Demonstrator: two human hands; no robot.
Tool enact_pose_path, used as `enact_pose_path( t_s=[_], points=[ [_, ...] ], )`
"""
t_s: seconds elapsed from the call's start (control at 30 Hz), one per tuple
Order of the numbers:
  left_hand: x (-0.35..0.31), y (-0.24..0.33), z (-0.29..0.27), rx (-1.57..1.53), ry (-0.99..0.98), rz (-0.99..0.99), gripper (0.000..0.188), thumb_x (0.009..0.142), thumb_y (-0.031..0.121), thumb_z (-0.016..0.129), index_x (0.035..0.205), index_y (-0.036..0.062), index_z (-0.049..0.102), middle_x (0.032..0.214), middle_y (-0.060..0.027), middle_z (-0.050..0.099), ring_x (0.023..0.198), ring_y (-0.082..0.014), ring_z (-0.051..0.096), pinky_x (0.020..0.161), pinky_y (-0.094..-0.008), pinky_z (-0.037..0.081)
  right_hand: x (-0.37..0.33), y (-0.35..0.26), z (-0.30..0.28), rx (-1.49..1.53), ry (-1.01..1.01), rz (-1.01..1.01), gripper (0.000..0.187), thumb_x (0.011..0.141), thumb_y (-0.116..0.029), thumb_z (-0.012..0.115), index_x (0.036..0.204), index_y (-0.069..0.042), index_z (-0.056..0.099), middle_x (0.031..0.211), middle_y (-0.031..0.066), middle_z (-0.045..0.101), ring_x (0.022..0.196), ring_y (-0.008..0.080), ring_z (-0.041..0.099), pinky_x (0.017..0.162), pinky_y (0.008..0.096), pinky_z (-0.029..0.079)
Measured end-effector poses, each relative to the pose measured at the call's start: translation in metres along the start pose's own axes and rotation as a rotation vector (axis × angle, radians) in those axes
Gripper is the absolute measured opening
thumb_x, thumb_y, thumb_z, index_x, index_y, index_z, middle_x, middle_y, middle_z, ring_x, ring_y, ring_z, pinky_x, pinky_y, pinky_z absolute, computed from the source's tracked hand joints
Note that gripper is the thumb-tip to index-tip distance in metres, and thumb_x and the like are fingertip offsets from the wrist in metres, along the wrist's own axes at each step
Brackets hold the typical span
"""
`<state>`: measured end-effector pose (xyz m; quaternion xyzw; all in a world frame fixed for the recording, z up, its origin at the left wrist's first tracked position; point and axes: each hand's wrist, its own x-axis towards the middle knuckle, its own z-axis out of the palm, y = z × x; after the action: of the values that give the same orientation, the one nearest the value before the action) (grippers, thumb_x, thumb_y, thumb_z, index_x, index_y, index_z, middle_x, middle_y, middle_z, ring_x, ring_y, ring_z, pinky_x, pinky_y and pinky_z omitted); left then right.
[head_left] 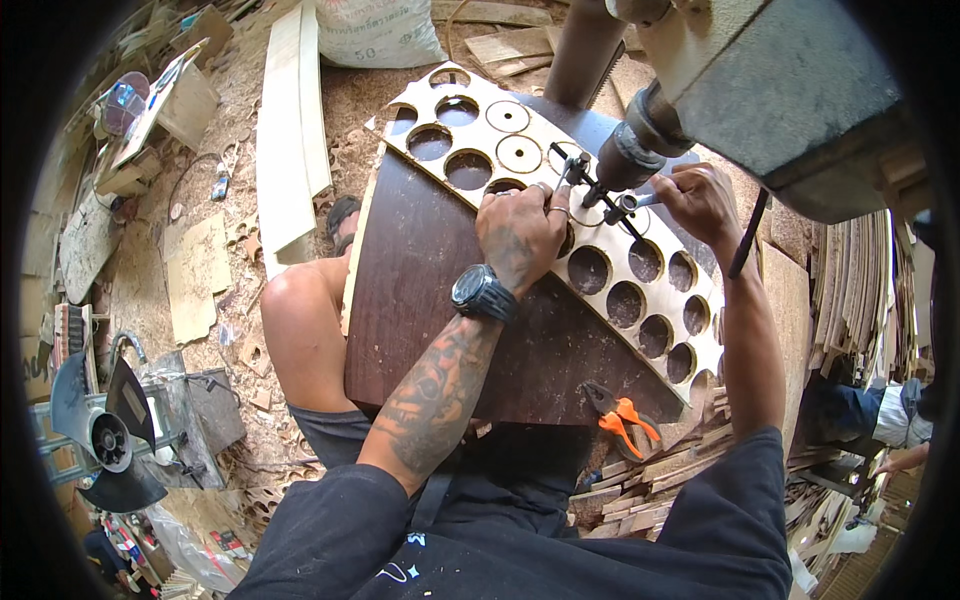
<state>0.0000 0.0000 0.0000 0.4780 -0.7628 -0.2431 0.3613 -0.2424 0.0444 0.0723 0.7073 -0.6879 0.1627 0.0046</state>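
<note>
A circle cutter with a dark crossbar hangs from the drill press chuck. Below it, a pale plywood strip full of round cut-outs lies across the dark brown board. My left hand, wearing a ring and a watch, is closed at the crossbar's left end, fingers pinching a slim silvery metal piece. On the other side, my right hand grips a grey metal tool, apparently a wrench, whose far end meets the crossbar's right side.
Orange-handled pliers lie at the board's near edge. The drill press head looms at upper right. A person's bare shoulder is close to the board's left. A fan stands lower left; wood strips are piled below.
</note>
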Motion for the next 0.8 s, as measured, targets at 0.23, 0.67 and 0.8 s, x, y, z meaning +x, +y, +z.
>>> enact_pose_path(
  t_s=[0.23, 0.67, 0.8],
  points=[
    [0.002, -0.003, 0.0, -0.01, 0.025, 0.029, 0.04, 0.092, 0.038, 0.056, 0.079, 0.0045, 0.071, 0.062, -0.0157, 0.063, 0.062, -0.0352, 0.062, 0.068, -0.0433, 0.046, -0.008, -0.009, -0.003, -0.054, -0.013, 0.018, 0.046, 0.091, -0.035, 0.053, 0.061, -0.001, 0.063, 0.054, 0.0135, 0.049, 0.05, 0.03, 0.051, 0.053, 0.0425, 0.039],
    [0.001, -0.003, 0.002, 0.003, 0.017, 0.008, 0.041, 0.093, 0.04, 0.055, 0.077, 0.0052, 0.07, 0.06, -0.0153, 0.062, 0.062, -0.0353, 0.061, 0.067, -0.044, 0.045, -0.033, -0.024, -0.005, -0.16, 0.055, -0.121, 0.052, 0.088, -0.057, 0.058, 0.072, -0.007, 0.058, 0.063, 0.0107, 0.058, 0.059, 0.0299, 0.06, 0.057, 0.0409, 0.044],
    [0.001, -0.005, 0.003, -0.037, 0.018, 0.01, 0.042, 0.093, 0.039, 0.055, 0.076, 0.0049, 0.07, 0.063, -0.0159, 0.063, 0.064, -0.0353, 0.062, 0.068, -0.0445, 0.045, -0.037, -0.031, -0.004, -0.21, -0.001, -0.009, 0.053, 0.087, -0.058, 0.058, 0.071, -0.007, 0.057, 0.063, 0.0107, 0.058, 0.059, 0.0297, 0.06, 0.054, 0.0415, 0.044]
  ],
)
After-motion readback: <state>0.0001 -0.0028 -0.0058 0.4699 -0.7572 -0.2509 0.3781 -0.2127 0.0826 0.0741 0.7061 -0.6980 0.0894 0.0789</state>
